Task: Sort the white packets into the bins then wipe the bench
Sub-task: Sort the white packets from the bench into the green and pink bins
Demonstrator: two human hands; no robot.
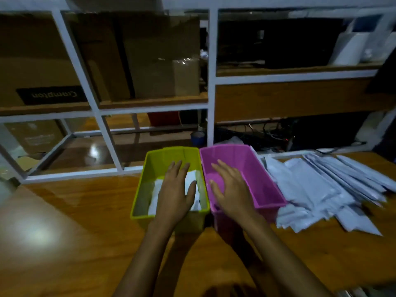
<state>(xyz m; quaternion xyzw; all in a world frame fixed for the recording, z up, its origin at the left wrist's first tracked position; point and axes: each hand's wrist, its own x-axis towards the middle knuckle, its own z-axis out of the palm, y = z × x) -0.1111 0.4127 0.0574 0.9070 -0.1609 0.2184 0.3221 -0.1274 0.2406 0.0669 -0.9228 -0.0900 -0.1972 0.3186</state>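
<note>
Two bins stand side by side on the wooden bench (pixel 75 221): a green bin (pixel 145 179) on the left and a pink bin (pixel 263 181) on the right. My left hand (pixel 175 189) lies flat, fingers spread, on white packets (pixel 154 200) inside the green bin. Over the pink bin, my right hand (pixel 229 187) hovers with its fingers apart and nothing in it. The pink bin's visible floor is bare. A loose pile of white packets (pixel 321 189) is spread on the bench to the right of the pink bin.
Behind the bins rises a white metal shelf frame (pixel 211 82) holding cardboard boxes (pixel 139 61). A blue tape roll (pixel 197 138) sits just behind the bins, and tangled cables (pixel 272 133) lie at the back right. Bare wood stretches left of and in front of the bins.
</note>
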